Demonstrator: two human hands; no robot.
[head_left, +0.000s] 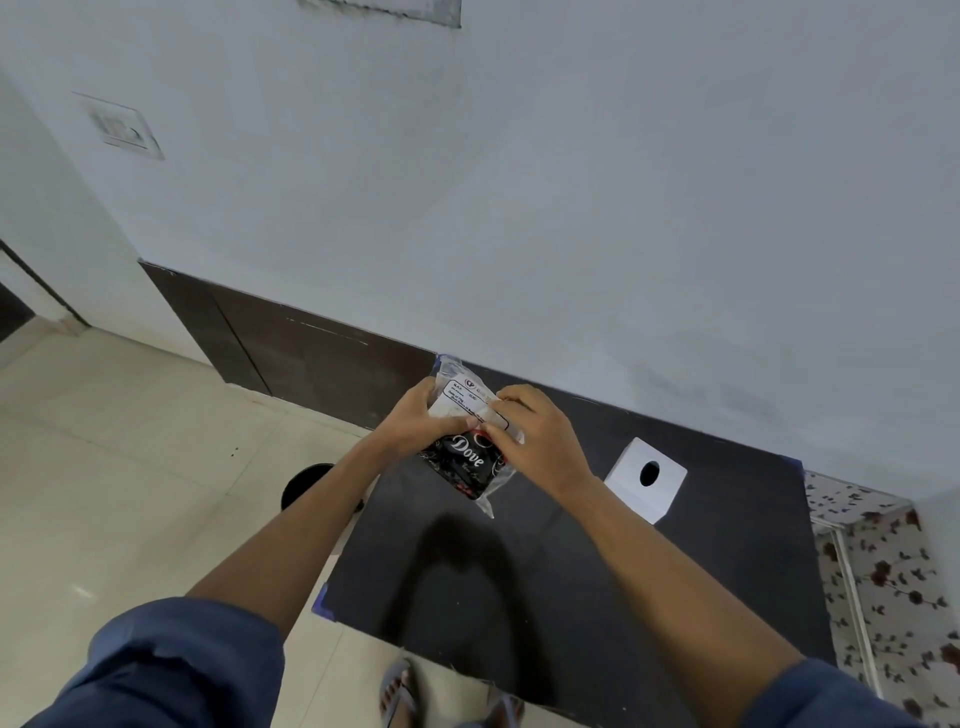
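A clear plastic packet (470, 457) with a white label and a black item marked "Dove" inside is held up above the far side of a black table (597, 582). My left hand (415, 423) grips the packet's left edge with its fingers curled round it. My right hand (535, 436) pinches the packet's upper right part, near the label. Part of the packet is hidden behind both hands.
A white box (645, 480) with a dark round hole on top stands on the table to the right of the hands. A dark round object (306, 483) sits on the tiled floor left of the table. A floral-patterned surface (883, 571) adjoins the table's right side. A wall runs close behind.
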